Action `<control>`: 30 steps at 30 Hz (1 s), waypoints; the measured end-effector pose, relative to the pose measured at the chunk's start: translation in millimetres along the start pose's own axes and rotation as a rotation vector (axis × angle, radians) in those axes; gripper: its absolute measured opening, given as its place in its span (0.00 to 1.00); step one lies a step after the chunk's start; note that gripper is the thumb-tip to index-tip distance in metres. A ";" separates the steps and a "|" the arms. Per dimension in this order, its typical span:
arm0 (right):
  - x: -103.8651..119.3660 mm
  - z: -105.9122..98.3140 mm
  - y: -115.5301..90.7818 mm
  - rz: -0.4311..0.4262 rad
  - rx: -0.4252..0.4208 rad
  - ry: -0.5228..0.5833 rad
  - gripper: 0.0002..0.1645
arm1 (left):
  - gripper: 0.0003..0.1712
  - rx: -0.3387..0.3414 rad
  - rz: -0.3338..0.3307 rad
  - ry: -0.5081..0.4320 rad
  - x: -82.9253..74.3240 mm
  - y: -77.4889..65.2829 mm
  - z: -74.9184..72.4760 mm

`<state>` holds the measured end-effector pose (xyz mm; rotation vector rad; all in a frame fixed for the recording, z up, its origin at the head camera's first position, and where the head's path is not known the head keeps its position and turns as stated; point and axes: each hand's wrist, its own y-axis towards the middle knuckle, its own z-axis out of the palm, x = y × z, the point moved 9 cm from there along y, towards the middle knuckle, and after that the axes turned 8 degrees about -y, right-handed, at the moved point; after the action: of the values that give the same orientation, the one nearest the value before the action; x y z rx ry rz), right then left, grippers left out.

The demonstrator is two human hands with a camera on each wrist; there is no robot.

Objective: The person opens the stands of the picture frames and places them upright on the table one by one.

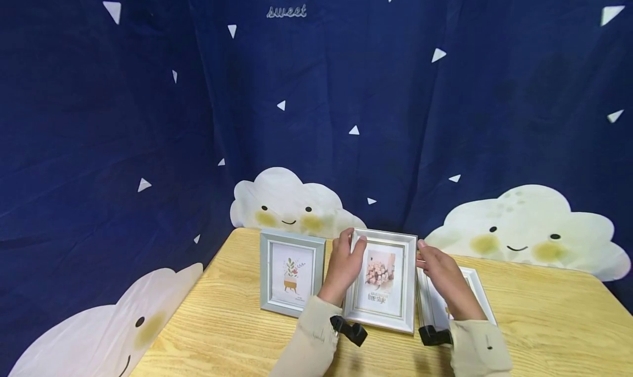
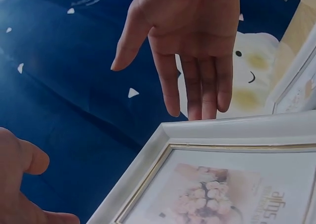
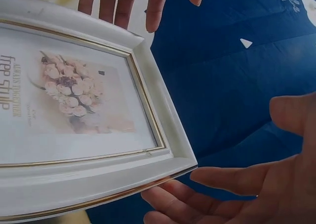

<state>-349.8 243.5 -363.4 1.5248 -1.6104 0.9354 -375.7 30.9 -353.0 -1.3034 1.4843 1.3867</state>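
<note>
Your left hand [image 1: 341, 270] and right hand [image 1: 445, 283] are loose, straight-fingered, at the flower frame's [image 1: 381, 272] sides. A grey frame [image 1: 292, 271] stands near the tabletop's [image 1: 549, 322] far left corner.

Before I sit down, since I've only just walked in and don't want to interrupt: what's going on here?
Someone's left hand and right hand are at opposite sides of a silvery flower-print frame. Their fingers look straight, with the thumbs spread, so this is not a firm grip. On the wooden table, a grey plant-print frame stands to the left, and a third frame is at the right, partly hidden.
</note>
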 end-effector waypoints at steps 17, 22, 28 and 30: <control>17.0 -10.9 -15.1 -0.031 -0.028 -0.137 0.48 | 0.30 0.029 0.052 0.043 -25.6 -9.4 -8.6; 23.8 -14.2 -19.8 -0.062 -0.034 -0.136 0.47 | 0.31 0.050 0.058 0.040 -31.0 -11.7 -9.6; 29.5 -16.9 -25.0 -0.078 -0.045 -0.159 0.45 | 0.32 0.096 0.073 0.092 -39.5 -16.2 -8.5; 31.0 -17.2 -26.8 -0.080 -0.049 -0.168 0.45 | 0.32 0.118 0.103 0.126 -44.1 -18.4 -7.8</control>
<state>-323.9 242.8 -327.2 1.6581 -1.6626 0.7361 -346.5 33.6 -314.5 -1.2756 1.7128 1.2788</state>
